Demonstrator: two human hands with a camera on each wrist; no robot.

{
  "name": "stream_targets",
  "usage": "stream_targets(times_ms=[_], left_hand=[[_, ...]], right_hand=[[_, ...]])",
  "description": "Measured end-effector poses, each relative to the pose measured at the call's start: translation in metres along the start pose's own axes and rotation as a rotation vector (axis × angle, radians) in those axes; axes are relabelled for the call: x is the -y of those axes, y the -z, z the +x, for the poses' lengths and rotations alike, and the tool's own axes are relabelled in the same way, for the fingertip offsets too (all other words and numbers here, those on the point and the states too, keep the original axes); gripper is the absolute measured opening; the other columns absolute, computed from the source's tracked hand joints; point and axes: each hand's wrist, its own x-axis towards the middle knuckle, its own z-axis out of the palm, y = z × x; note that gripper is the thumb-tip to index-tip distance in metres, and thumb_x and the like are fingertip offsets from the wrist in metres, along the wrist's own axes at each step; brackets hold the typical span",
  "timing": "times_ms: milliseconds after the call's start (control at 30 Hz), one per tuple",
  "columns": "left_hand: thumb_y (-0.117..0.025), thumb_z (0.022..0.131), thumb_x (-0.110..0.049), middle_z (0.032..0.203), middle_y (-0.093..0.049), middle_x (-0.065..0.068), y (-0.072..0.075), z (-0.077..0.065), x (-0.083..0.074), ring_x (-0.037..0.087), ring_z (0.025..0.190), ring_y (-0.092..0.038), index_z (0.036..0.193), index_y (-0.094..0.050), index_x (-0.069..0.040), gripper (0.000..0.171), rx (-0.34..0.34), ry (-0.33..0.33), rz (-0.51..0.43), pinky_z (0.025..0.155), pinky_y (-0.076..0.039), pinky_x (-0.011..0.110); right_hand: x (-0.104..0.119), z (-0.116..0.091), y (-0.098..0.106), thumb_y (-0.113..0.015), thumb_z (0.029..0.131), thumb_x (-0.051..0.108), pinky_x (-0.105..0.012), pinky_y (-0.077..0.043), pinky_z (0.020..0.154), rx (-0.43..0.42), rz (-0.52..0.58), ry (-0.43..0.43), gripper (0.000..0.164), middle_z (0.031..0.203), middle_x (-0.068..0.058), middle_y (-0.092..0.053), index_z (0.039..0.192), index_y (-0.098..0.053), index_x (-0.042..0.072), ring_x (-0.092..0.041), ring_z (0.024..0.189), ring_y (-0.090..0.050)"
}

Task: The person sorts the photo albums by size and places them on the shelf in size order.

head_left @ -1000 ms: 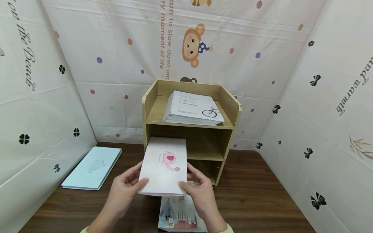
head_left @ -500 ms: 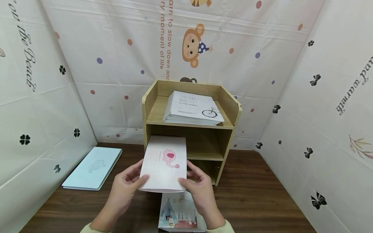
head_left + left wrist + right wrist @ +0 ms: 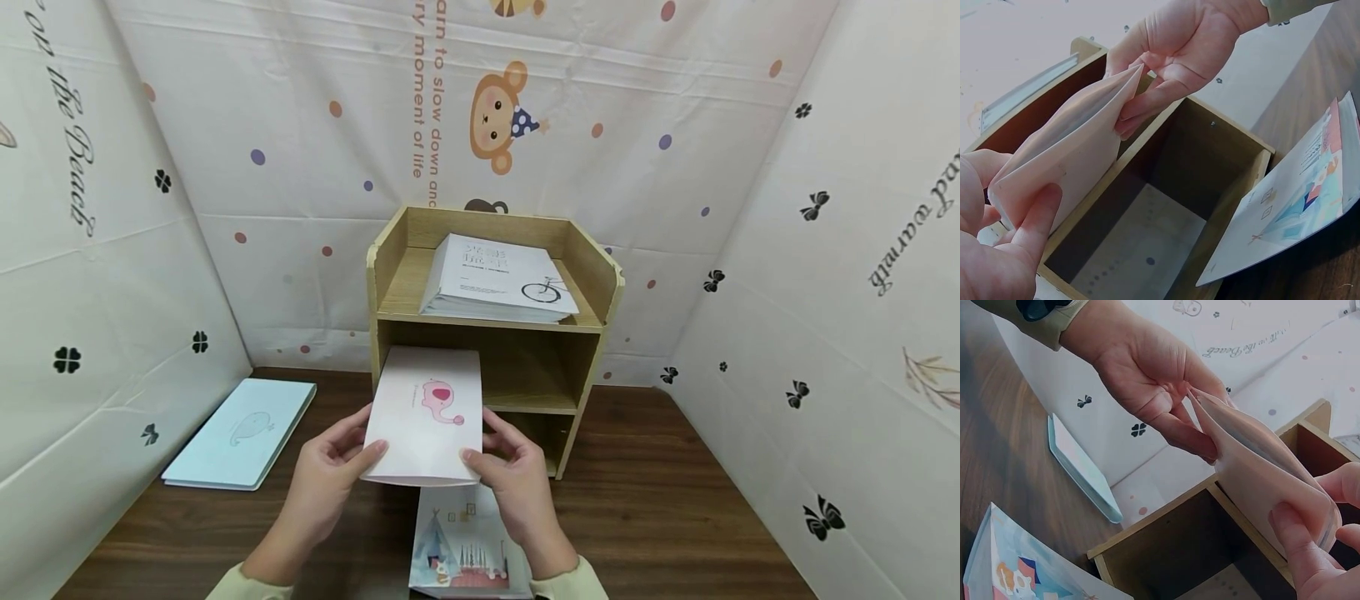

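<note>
My left hand [image 3: 327, 477] and right hand [image 3: 519, 482] pinch the near corners of a white notebook [image 3: 423, 446] with a pink elephant on its cover. Thumbs lie on top, fingers underneath. The notebook's far part reaches into the middle compartment of a small wooden shelf [image 3: 536, 371]. In the left wrist view, the covers of the notebook [image 3: 1079, 169] gape slightly at the near edge, above the open bottom compartment. Below my hands lies an illustrated book [image 3: 461, 546] with a tent on its cover; the elephant notebook hangs over its far end in the head view.
White books [image 3: 502, 275] with a bicycle on the top cover are stacked on the shelf's upper level. A light-blue notebook [image 3: 232, 442] with a whale drawing lies on the dark wooden table [image 3: 660, 517] at left. Printed white cloth [image 3: 300, 275] surrounds the table.
Both hands have pushed the elephant notebook slightly forward, deeper into the middle compartment. More of the illustrated book's cover now shows below it.
</note>
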Motion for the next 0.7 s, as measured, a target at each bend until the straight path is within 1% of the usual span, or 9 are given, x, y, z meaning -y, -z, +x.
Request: stream_targets(times_ms=[133, 267, 500, 700], left_hand=[[-0.078, 0.091, -0.009, 0.124, -0.064, 0.021, -0.001, 0.002, -0.001, 0.012, 0.094, -0.070, 0.145, -0.058, -0.008, 0.058, -0.001, 0.006, -0.003, 0.081, -0.061, 0.021], [-0.079, 0.090, -0.010, 0.124, -0.064, 0.020, -0.002, 0.004, 0.000, 0.012, 0.093, -0.070, 0.144, -0.059, -0.009, 0.058, -0.005, 0.007, 0.003, 0.081, -0.061, 0.021], [-0.080, 0.090, -0.013, 0.123, -0.065, 0.015, 0.000, 0.009, 0.004, 0.013, 0.094, -0.070, 0.145, -0.058, -0.010, 0.059, -0.001, -0.003, 0.005, 0.082, -0.062, 0.022], [-0.079, 0.091, -0.012, 0.123, -0.065, 0.016, -0.001, 0.012, 0.005, 0.013, 0.094, -0.070, 0.145, -0.058, -0.010, 0.059, -0.007, 0.006, -0.007, 0.082, -0.062, 0.022]], right_hand=[[0.001, 0.002, 0.000, -0.081, 0.085, 0.002, -0.026, -0.062, 0.073, -0.006, -0.007, 0.002, 0.063, 0.111, -0.018, -0.067, 0.143, -0.060, 0.011, -0.015, 0.081, -0.073], [0.001, 0.004, 0.000, -0.081, 0.085, 0.003, -0.026, -0.063, 0.073, -0.010, -0.012, 0.009, 0.062, 0.110, -0.018, -0.067, 0.143, -0.061, 0.010, -0.014, 0.079, -0.071], [-0.002, 0.009, 0.001, -0.081, 0.085, 0.002, -0.031, -0.064, 0.076, -0.003, -0.008, 0.034, 0.061, 0.112, -0.020, -0.068, 0.142, -0.062, 0.010, -0.016, 0.082, -0.071], [-0.003, 0.012, 0.000, -0.081, 0.085, 0.003, -0.032, -0.065, 0.076, -0.009, -0.014, 0.054, 0.060, 0.110, -0.018, -0.069, 0.142, -0.062, 0.009, -0.016, 0.083, -0.071]])
